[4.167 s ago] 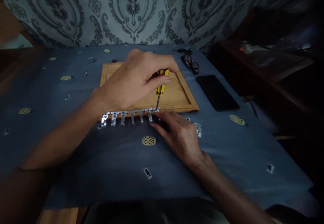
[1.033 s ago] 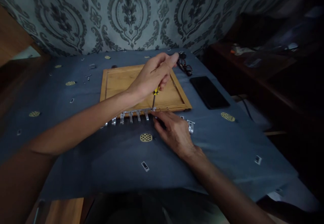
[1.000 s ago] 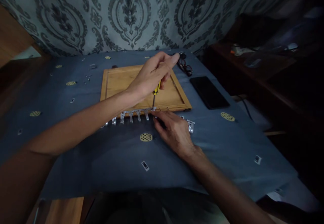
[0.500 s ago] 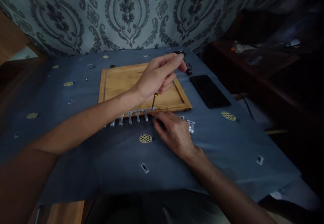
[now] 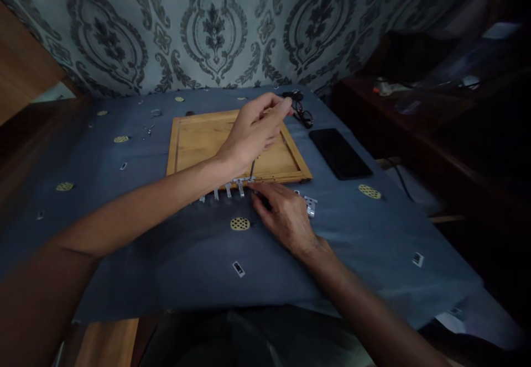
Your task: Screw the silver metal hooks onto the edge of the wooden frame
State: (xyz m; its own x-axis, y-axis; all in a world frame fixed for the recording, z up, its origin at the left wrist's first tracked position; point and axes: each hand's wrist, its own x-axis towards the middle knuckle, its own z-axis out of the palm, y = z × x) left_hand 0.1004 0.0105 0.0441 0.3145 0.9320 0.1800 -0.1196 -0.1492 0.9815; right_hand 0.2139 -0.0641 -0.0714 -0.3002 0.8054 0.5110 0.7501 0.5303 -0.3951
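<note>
The screwdriver (image 5: 252,169), light, stiff and best gripped at its hidden handle, stood upright in your closed left hand (image 5: 252,135), tip on the metal hook rail (image 5: 232,185) that your right hand (image 5: 286,218) pinned, fingers curled, against the wooden board (image 5: 199,140) on the blue cloth (image 5: 166,256) before patterned wallpaper (image 5: 211,24).

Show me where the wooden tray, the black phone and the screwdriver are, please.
wooden tray (image 5: 194,146): head view, bare floor of the tray.
black phone (image 5: 340,153): head view, middle of its screen.
screwdriver (image 5: 252,169): head view, its metal shaft below the left hand.
</note>
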